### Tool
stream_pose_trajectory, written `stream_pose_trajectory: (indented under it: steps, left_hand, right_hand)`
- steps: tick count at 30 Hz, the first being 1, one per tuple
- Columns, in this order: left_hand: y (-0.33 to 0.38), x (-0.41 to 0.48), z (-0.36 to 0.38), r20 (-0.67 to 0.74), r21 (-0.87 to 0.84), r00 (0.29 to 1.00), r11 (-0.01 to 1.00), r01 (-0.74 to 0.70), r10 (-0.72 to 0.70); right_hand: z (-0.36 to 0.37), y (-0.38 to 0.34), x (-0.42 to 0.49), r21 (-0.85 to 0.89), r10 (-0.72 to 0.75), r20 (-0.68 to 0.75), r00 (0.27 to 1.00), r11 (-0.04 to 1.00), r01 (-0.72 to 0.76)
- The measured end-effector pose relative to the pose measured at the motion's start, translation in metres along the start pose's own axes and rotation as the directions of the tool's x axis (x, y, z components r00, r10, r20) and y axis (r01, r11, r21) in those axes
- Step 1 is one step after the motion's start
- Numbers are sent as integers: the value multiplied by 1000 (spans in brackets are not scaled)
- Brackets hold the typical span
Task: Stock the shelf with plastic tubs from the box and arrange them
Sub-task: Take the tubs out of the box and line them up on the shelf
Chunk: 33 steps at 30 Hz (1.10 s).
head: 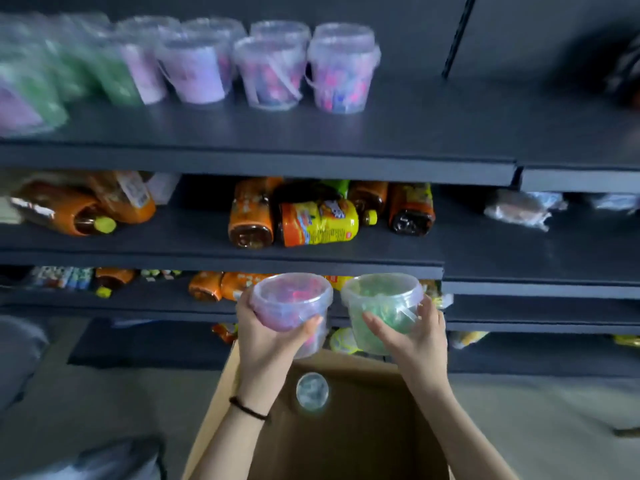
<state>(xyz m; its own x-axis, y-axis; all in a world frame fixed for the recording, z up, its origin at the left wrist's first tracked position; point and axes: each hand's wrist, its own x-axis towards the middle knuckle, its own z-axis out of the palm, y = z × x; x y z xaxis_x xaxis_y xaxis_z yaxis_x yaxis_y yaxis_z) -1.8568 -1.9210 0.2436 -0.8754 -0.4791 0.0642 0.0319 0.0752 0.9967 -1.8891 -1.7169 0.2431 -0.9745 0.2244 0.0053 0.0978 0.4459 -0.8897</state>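
Observation:
My left hand grips a clear plastic tub with pink and purple contents, fingers curled round its side. My right hand grips a clear tub with green contents. Both tubs are held above the open cardboard box, in front of the lower shelves. One more tub lies deep in the box, lid up. On the top shelf stand several tubs: pink and purple ones toward the middle, green ones at the left.
The middle shelf holds orange and yellow bottles lying on their sides. More bottles and packets lie on the lower shelves. Bare dark shelf space spreads right of the tubs on the top shelf. Grey floor lies either side of the box.

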Motion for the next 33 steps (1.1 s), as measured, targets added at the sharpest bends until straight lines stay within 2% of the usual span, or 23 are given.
stream_pose_trajectory:
  steps: [4, 10, 19, 24, 29, 33]
  left_hand:
    - [64, 7, -8, -51, -85, 996, 993, -84, 80]
    - [127, 26, -35, -73, -73, 980, 979, -193, 187]
    - [186, 107, -91, -155, -34, 949, 959, -282, 274]
    - [193, 168, -126, -180, 33, 933, 949, -313, 313]
    - [175, 226, -166, -284, 125, 916, 958, -256, 282]
    - [158, 259, -185, -272, 165, 918, 954, -251, 288]
  right_hand:
    - [-16, -72, -3, 132, -108, 1, 994, 985, 107]
    - [-24, -146, -1, 202, -221, 26, 975, 956, 212]
    - [27, -246, 20, 333, -274, 36, 961, 910, 247]
    - [80, -285, 42, 308, -277, 30, 960, 917, 255]
    - [140, -305, 63, 260, -257, -15, 966, 932, 252]
    - [181, -316, 74, 197, -230, -42, 972, 952, 234]
